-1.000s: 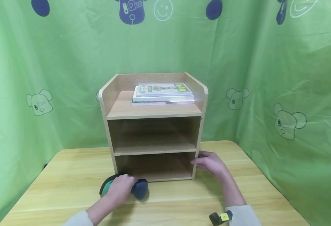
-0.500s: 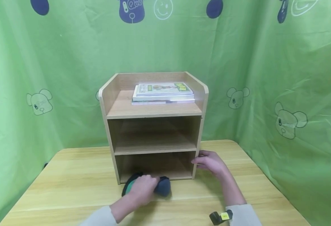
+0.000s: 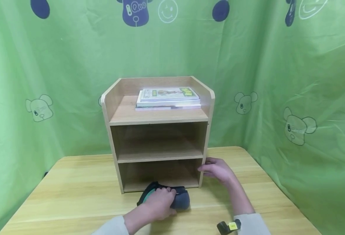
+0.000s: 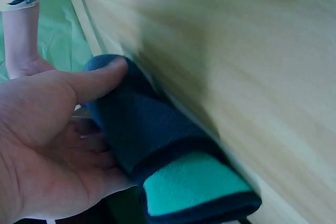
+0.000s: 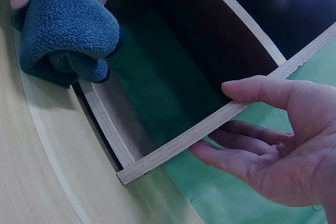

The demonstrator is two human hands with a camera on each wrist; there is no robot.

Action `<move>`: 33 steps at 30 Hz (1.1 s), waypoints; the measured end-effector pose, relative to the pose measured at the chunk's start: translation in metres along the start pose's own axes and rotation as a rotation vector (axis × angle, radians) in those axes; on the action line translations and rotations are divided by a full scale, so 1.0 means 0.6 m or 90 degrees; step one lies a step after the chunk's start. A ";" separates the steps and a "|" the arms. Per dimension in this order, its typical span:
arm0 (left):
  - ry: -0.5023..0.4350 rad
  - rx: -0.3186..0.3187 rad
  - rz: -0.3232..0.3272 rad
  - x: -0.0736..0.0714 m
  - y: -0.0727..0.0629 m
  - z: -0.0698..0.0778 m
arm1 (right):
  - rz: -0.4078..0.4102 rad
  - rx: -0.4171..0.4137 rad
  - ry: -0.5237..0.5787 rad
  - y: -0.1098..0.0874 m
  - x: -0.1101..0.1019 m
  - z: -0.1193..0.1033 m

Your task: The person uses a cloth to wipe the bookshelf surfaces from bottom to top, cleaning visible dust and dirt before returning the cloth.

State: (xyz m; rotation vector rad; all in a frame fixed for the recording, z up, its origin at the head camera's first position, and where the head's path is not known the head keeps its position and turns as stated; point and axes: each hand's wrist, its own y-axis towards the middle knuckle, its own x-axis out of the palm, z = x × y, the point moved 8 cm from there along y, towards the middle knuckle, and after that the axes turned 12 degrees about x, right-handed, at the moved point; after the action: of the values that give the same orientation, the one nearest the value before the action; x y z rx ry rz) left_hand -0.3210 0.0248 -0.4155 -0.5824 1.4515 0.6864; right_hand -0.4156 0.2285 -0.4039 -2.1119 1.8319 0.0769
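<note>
My left hand (image 3: 160, 203) grips a folded cloth (image 3: 182, 199), dark blue with a green part and a dark border. Together they are low over the table, at the front bottom edge of a small wooden shelf unit (image 3: 160, 121). Seen from the left wrist, the thumb lies over the cloth (image 4: 142, 124) and the other fingers are partly behind it. My right hand (image 3: 218, 170) holds the shelf's right side panel near its base. In the right wrist view, the thumb is on the inner side of that panel (image 5: 189, 136) and the fingers are outside.
A stack of books (image 3: 169, 98) lies on the unit's top shelf. The wooden table (image 3: 72, 182) spreads around the unit, and a green patterned curtain (image 3: 81, 65) hangs behind and at both sides. A black device with a yellow label (image 3: 229, 227) is on the right wrist.
My left hand has slid the cloth rightward along the shelf's front bottom edge, from its left corner to past the middle. The right hand keeps its hold on the side panel.
</note>
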 end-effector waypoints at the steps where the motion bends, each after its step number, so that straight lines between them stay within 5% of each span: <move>1: -0.008 0.001 -0.003 -0.005 -0.003 0.000 | 0.001 0.000 0.000 0.000 0.000 0.000; 6: -0.104 0.017 0.054 -0.058 -0.017 -0.004 | 0.003 -0.001 -0.002 0.002 -0.001 0.000; 10: -0.210 0.021 0.156 -0.145 -0.030 -0.030 | 0.007 0.001 0.001 0.002 -0.001 -0.002; 15: -0.233 0.024 0.427 -0.284 -0.072 -0.082 | 0.007 0.002 0.001 0.001 0.000 -0.003; 18: -0.235 0.001 0.600 -0.342 -0.115 -0.114 | 0.009 0.006 -0.004 0.001 0.000 -0.001; 22: -0.260 -0.103 0.759 -0.376 -0.173 -0.162 | 0.012 0.014 -0.002 0.003 0.000 -0.001; 25: -0.311 -0.183 0.845 -0.372 -0.208 -0.199 | 0.011 0.013 0.002 0.004 0.000 -0.004; 27: -0.357 -0.226 0.865 -0.355 -0.221 -0.221 | 0.007 0.010 -0.001 0.002 0.001 -0.005; 29: -0.407 -0.266 0.826 -0.329 -0.222 -0.242 | 0.005 0.008 -0.003 0.000 0.002 -0.006; 33: -0.494 -0.313 0.627 -0.268 -0.198 -0.271 | 0.004 0.006 0.000 -0.001 0.002 -0.003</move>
State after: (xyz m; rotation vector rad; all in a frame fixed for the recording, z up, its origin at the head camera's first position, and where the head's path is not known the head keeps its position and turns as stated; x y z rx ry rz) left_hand -0.3454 -0.1853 -0.2685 0.1195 0.7412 1.8361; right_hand -0.4151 0.2269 -0.4022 -2.0996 1.8354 0.0706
